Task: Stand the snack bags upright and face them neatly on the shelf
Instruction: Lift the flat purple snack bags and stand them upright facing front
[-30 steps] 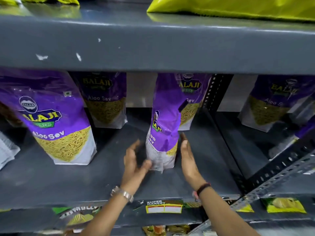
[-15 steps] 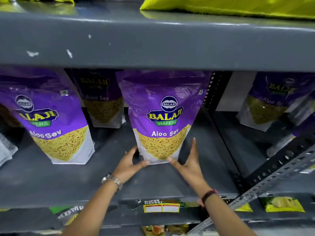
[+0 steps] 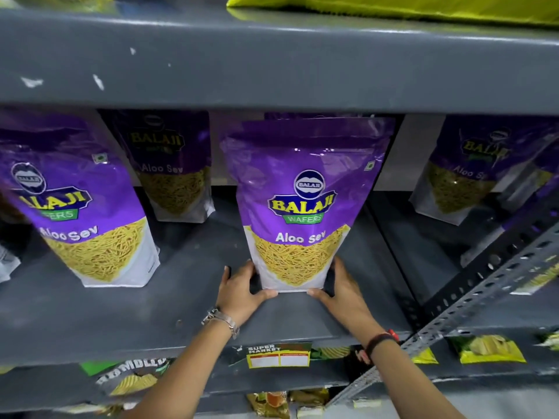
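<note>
A purple Aloo Sev snack bag (image 3: pixel 302 201) stands upright in the middle of the grey shelf (image 3: pixel 136 313), its printed front towards me. My left hand (image 3: pixel 239 293) clasps its lower left corner and my right hand (image 3: pixel 340 287) clasps its lower right corner, thumbs in front at the base. Another purple bag (image 3: pixel 81 213) stands upright at the front left, facing forward. A third bag (image 3: pixel 172 164) stands further back between them.
A slotted metal upright (image 3: pixel 472 300) divides this bay from the right one, where more purple bags (image 3: pixel 465 173) stand. The shelf above (image 3: pixel 272 65) hangs low over the bag tops, with yellow packs (image 3: pixel 393 6) on it. A price label (image 3: pixel 278 356) sits on the shelf lip.
The middle bag has turned from edge-on to face forward and now stands square. Both hands have closed in from beside it onto its bottom corners.
</note>
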